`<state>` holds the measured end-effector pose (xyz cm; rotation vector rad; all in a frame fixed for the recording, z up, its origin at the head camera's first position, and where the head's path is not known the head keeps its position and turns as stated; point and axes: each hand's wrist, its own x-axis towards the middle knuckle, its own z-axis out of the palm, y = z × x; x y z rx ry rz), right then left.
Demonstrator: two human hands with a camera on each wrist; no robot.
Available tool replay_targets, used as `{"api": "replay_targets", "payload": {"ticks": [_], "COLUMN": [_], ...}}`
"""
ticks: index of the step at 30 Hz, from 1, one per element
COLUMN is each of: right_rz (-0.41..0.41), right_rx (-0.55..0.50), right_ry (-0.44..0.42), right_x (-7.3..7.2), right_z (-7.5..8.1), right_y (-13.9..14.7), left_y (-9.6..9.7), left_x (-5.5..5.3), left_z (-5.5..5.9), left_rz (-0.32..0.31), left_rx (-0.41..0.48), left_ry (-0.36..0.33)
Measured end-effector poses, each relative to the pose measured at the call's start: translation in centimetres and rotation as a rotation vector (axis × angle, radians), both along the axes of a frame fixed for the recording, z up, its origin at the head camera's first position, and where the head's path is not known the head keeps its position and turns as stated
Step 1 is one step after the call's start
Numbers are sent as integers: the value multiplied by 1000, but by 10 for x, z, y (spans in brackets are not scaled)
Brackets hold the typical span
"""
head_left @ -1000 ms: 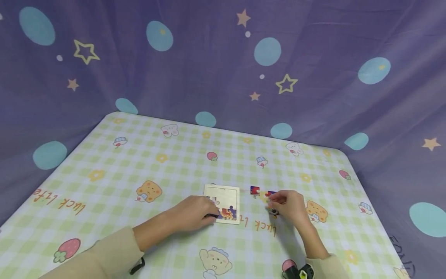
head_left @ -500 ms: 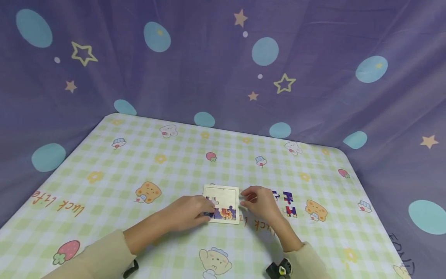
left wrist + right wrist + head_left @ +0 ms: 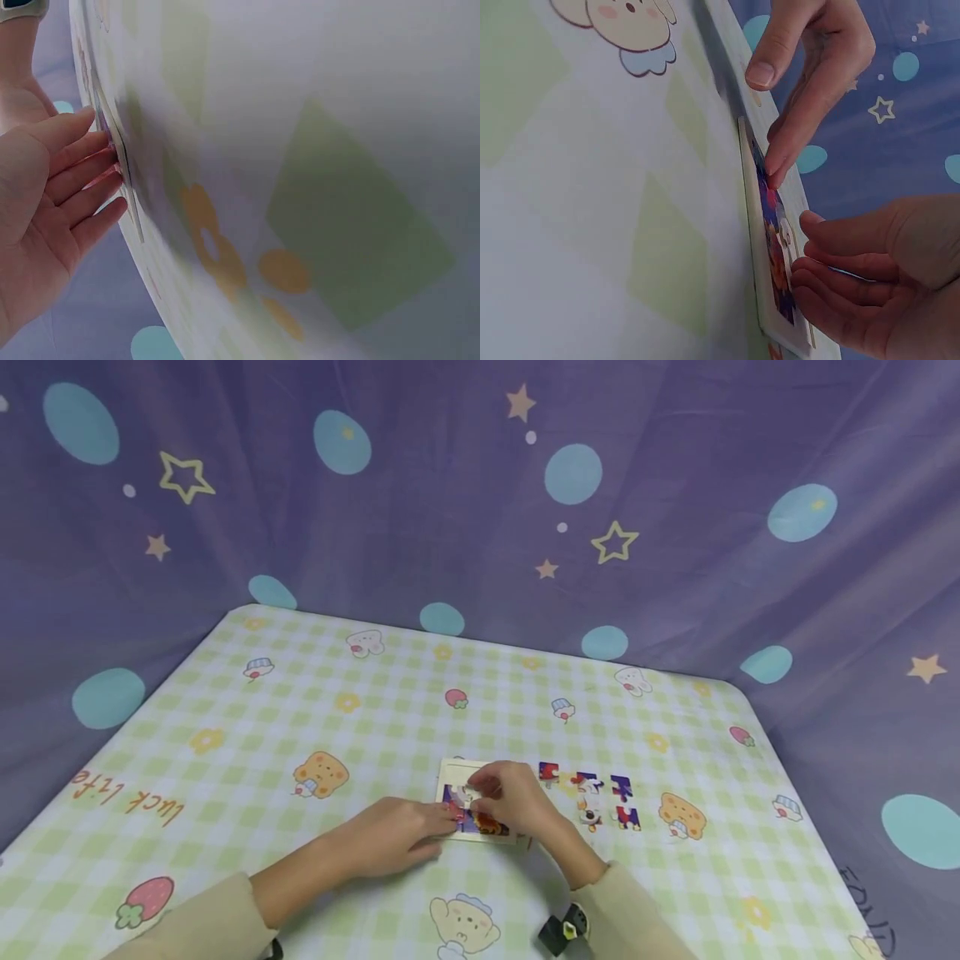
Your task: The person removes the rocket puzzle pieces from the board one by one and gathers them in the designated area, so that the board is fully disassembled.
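Observation:
A small light wooden puzzle tray lies at mid-table, partly filled with purple, orange and white jigsaw pieces along its near and left side. My left hand reaches in from the left. Its extended fingertips rest on a pink and purple puzzle piece in the tray, as the right wrist view shows. Over the tray's right half is my right hand, fingers bent and thumb apart from them. No piece shows between them. It hides part of the tray. The right wrist view shows its fingertips beside the orange pieces.
Several loose puzzle pieces lie right of the tray, among them a red one, a purple one and a red and blue one. The table wears a green checked cloth. A purple curtain hangs behind.
My right hand has moved left from the loose pieces to over the tray, uncovering them. My left hand's fingers have straightened, shifting a little left along the tray.

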<state>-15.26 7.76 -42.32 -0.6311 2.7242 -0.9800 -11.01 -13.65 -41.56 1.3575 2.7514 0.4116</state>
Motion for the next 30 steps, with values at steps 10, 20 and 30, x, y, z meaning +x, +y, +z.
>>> {"api": "replay_targets", "payload": {"ticks": [10,20,30], "right_rz": [25,-22,-56], "right_rx": [36,-40,-102], "right_ry": [-28,-60,-43], "right_x": [-7,-7,-6], "right_z": [-1,0,-4], "right_y": [-9,-13,-16], "left_y": [-3,-3,-2], "left_x": [-1,-5,-5], "left_z": [1,4,5], "left_rz": [-2,-14,-8], "left_rx": [-16,-29,-39], "left_ry": [-63,-94,-94]}}
